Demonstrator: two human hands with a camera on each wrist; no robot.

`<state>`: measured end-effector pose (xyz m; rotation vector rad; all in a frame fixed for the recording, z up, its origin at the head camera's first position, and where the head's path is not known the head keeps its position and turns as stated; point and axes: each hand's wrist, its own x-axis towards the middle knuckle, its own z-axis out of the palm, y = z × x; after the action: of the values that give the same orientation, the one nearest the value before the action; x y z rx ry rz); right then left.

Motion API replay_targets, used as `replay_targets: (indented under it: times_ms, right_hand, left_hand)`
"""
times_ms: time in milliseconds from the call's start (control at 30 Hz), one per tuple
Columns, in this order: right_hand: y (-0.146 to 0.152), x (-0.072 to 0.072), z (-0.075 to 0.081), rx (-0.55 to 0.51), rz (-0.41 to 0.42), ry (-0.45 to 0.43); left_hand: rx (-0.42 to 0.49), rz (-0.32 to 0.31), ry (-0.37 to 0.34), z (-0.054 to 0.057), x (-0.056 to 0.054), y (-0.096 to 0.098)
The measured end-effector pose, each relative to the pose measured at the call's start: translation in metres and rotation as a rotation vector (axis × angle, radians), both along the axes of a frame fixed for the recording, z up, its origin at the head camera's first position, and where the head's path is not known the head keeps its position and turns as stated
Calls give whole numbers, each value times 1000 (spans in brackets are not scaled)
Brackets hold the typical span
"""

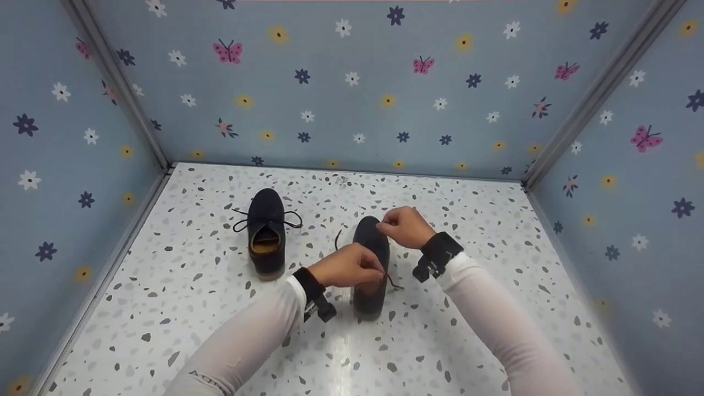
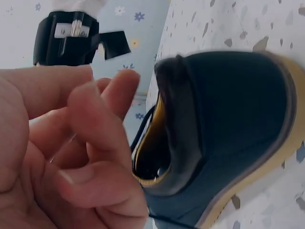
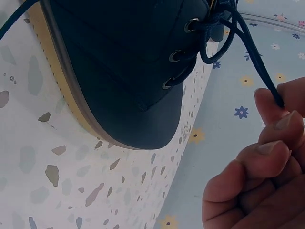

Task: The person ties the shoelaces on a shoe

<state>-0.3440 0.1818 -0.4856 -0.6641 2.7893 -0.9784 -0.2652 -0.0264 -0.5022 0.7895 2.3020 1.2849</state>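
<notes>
A dark lace-up shoe [image 1: 370,236] stands on the speckled floor, toe facing the back wall, yellow lining and pale sole showing in the left wrist view. By its toe, my right hand [image 1: 404,226] pinches one end of a dark shoelace [image 3: 259,67] between thumb and fingertips. That lace runs taut from the knot, where a loop [image 3: 205,55] hangs beside the eyelets [image 3: 175,56]. Over the shoe's opening is my left hand [image 1: 349,265], fingers bent, thumb close to the forefinger; I cannot tell whether it holds lace. Another lace end [image 1: 394,283] trails off the shoe's right side.
To the left stands the matching shoe [image 1: 267,206], its lace tied in a bow. Blue panels with flowers and butterflies [image 1: 352,110] enclose the floor [image 1: 220,308] at the back and both sides. Black straps with small cameras are worn on both wrists.
</notes>
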Motion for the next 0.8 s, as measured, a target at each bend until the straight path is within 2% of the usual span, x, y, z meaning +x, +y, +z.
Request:
replay_targets:
  times_ms: [67,200,300,400,533,800]
  right_hand:
    - [0,0,1,-3,8,-2]
    - [1,1,4,-7,19,-16]
    - [1,2,5,-6,20,-29]
    - [-1,2,7,-11,21,-37]
    - [-3,3,8,-18,21,-38]
    - [-7,3,8,-38,28,-28]
  left_hand:
    - [-13,74,27,-1,-6,-4]
    - [-33,266,75,-5,-20,-15]
    - [-35,364,86,-10,-30,-20]
    - [-16,388,87,-13,-39,-23]
    - [11,363,106,-17,-47,-18]
    - [50,352,141,-19,-53,-6]
